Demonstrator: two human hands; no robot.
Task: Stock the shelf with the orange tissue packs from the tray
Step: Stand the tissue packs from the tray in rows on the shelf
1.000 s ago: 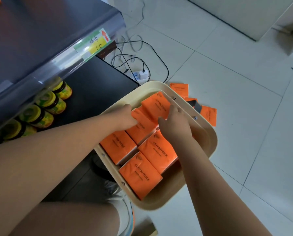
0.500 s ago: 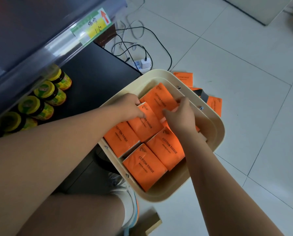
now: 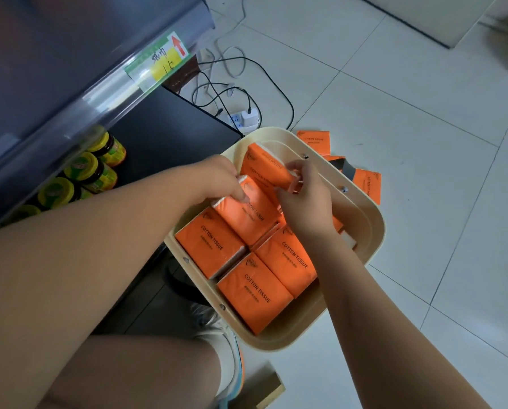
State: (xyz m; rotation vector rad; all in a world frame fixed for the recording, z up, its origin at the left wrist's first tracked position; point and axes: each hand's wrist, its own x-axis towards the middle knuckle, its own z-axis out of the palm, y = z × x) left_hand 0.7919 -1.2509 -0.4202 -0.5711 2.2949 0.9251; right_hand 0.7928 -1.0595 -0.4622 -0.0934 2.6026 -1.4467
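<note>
**Orange tissue packs (image 3: 255,290) coming up out of the tray (image 3: 375,228)**

Within the last second both hands have gone from resting on the pile to lifting. The right hand (image 3: 303,202) pinches the far pack (image 3: 264,168) by its end and has it tipped up. The left hand (image 3: 217,178) grips the edge of the next pack (image 3: 248,219). The other packs lie below the wrists. The shelf (image 3: 70,54), left of both hands, has received none of these yet.

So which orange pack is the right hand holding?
The farthest pack in the tray, up by its far wall; the right hand pinches its end.
</note>
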